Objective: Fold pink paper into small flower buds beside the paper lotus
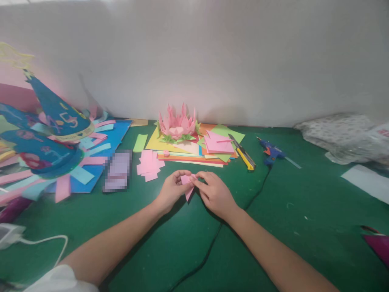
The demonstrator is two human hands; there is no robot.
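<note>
A small folded piece of pink paper point(189, 194) is pinched between my two hands over the green table, its pointed end toward me. My left hand point(173, 190) grips its left side with thumb and fingers. On the right edge, the thumb and index finger of my right hand point(214, 192) press the paper near its top. Just beyond stands a pink paper lotus point(178, 123) with green leaves at its base. Small pink paper pieces point(149, 164) lie in a loose pile left of my hands, and larger pink sheets point(219, 144) are stacked behind to the right.
A yellow utility knife point(244, 156) and a blue glue gun point(270, 152) lie to the right; the gun's black cord point(212, 247) runs toward me. At left are a phone point(118, 170) and blue paper cone hats point(59, 107). Plastic-wrapped material point(343, 136) sits far right.
</note>
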